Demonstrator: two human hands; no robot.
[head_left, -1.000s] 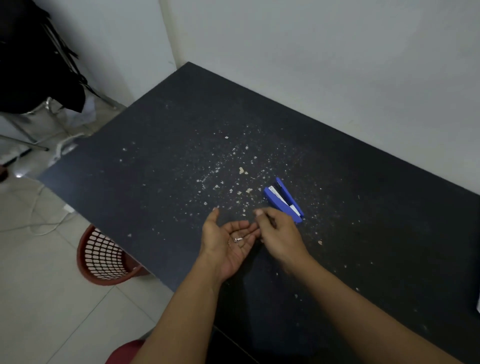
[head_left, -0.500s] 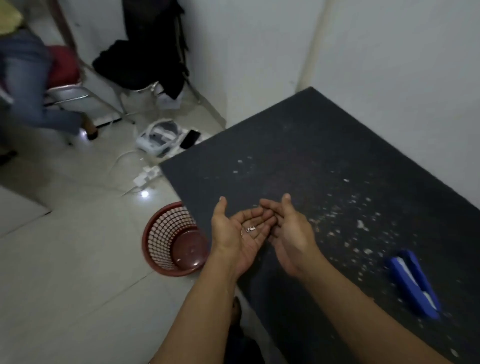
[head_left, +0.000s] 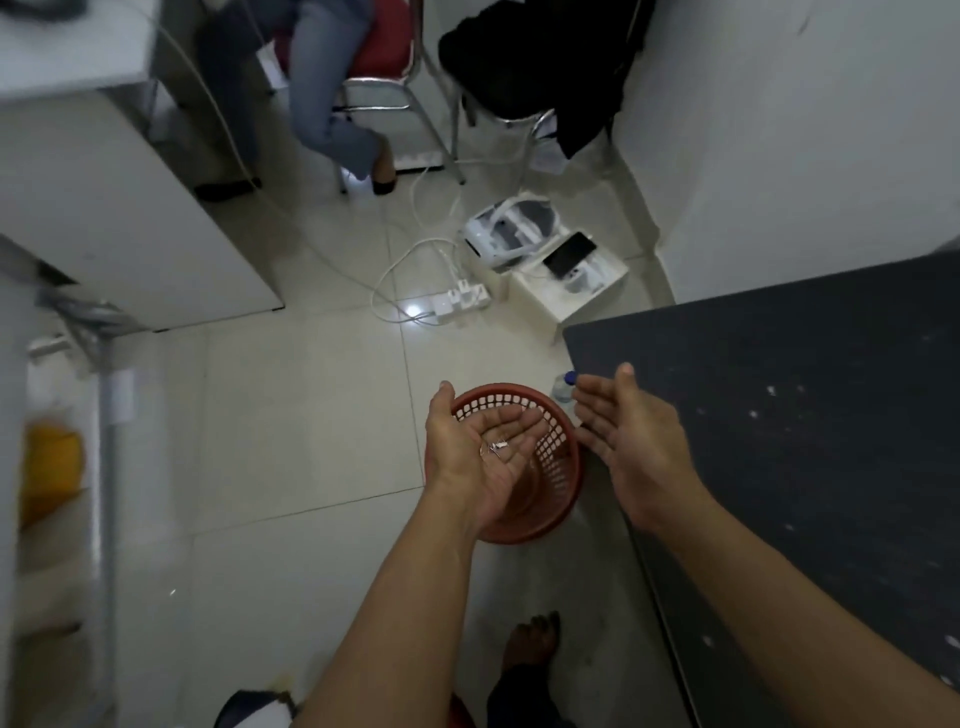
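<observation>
My left hand (head_left: 480, 452) is cupped palm-up directly above a red mesh wastebasket (head_left: 558, 467) on the floor. A few small bent metal staples (head_left: 493, 448) lie loose in that palm. My right hand (head_left: 631, 431) is held palm-up beside it, fingers straight and holding nothing, over the corner of the black table (head_left: 805, 415). The two hands are apart. The blue stapler is out of view.
A small plastic bottle (head_left: 563, 387) stands between the basket and the table. Behind lie a power strip with white cables (head_left: 460, 301) and a white box with a phone (head_left: 569, 270). A seated person's legs (head_left: 332, 109) and chairs are farther back. My bare foot (head_left: 532, 642) is below.
The view swung left from the table to the floor. My left hand carried the staples from over the table edge to above the basket. My right hand moved apart from it, and the stapler left view.
</observation>
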